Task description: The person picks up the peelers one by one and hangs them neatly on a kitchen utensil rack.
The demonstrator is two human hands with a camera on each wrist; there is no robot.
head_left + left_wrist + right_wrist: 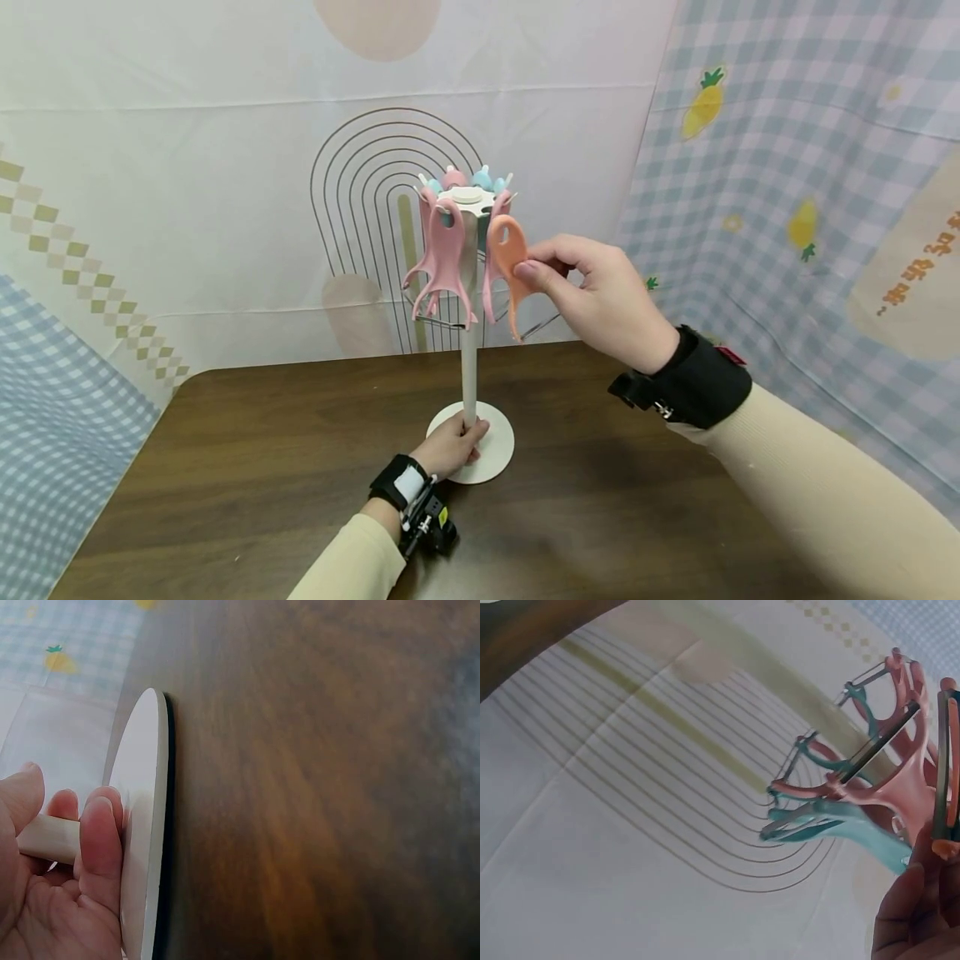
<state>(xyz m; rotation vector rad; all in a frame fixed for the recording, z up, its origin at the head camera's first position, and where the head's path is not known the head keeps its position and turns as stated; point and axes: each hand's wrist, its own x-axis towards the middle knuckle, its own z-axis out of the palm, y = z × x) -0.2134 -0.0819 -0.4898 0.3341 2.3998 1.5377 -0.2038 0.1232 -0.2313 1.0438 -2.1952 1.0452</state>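
A white rack (pixel 467 197) on a pole (pixel 468 375) with a round base (pixel 501 446) bears several Y-shaped peelers. Pink peelers (pixel 447 260) hang at the front and sides; blue ones (pixel 482 178) show at the back, and a teal-blue peeler (pixel 866 825) in the right wrist view. My right hand (pixel 611 292) pinches an orange peeler (pixel 512 254) between thumb and fingers at the rack's right, blade end down. Whether its hole is on a hook I cannot tell. Just above the base, my left hand (pixel 450 446) grips the pole, fingers curled round it in the left wrist view.
The stand is on a dark wooden table (pixel 300 433). Behind it hangs a white patterned cloth (pixel 225 217), close to the peelers. A blue checked cloth (pixel 750 192) covers the right side, and another checked cloth (pixel 60 392) lies at the left.
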